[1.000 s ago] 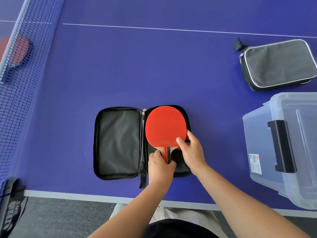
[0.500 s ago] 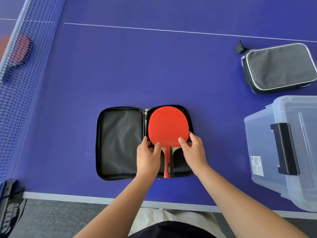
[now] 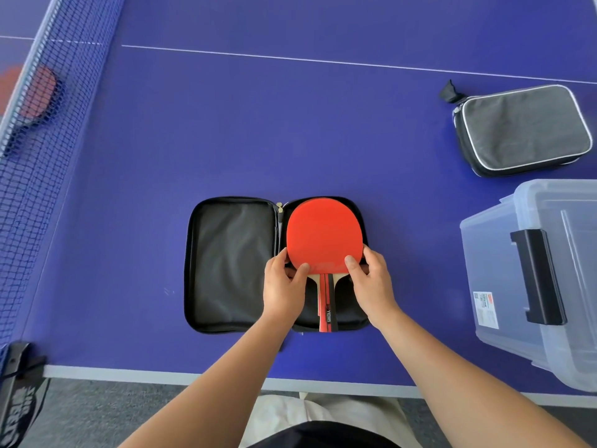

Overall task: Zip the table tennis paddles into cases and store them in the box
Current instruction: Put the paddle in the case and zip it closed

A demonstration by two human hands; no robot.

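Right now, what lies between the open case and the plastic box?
Nothing: in the head view, only bare blue table separates the open case from the box.

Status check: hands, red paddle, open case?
Left hand and right hand pinch the red-rubber paddle by its lower edges. Paddle lies in the right half of the open black zip case. Case unzipped; nothing blocking.

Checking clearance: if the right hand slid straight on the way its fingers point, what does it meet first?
The right hand points up and slightly left and already pinches the paddle, so it meets the blade first. Beyond that come the case rim, then bare table.
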